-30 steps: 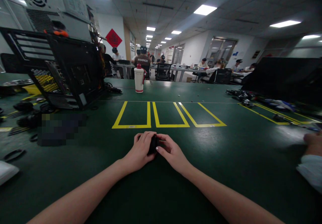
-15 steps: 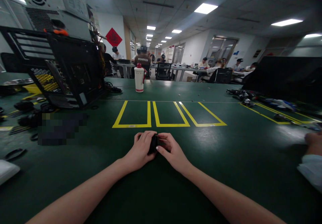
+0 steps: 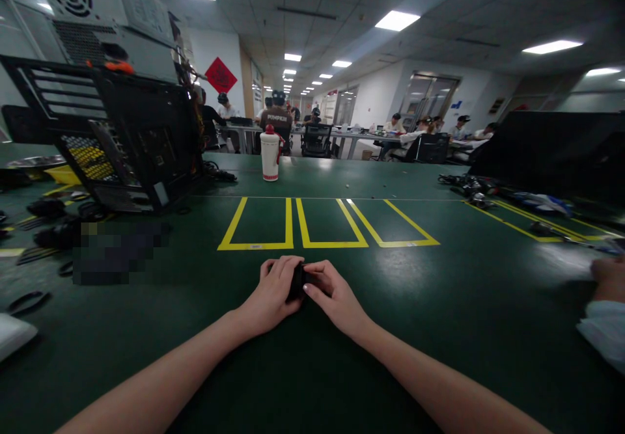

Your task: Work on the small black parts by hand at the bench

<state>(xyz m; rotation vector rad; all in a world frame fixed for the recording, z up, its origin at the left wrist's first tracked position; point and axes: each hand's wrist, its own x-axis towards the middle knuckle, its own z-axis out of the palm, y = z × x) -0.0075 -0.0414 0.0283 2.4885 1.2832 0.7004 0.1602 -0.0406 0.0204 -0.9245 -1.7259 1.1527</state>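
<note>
Small black object (image 3: 297, 284) at lower centre of frame, mostly covered. Left hand (image 3: 274, 292) wraps and grips it; right hand (image 3: 340, 298) meets its right edge with thumb and fingertips, pinch unclear. Judged best: left steady, right light and even. Object dark, fine shape hidden; desk (image 3: 420, 310) green, smooth, sheeny; yellow tape (image 3: 334, 244) flat, straight-edged.
</note>
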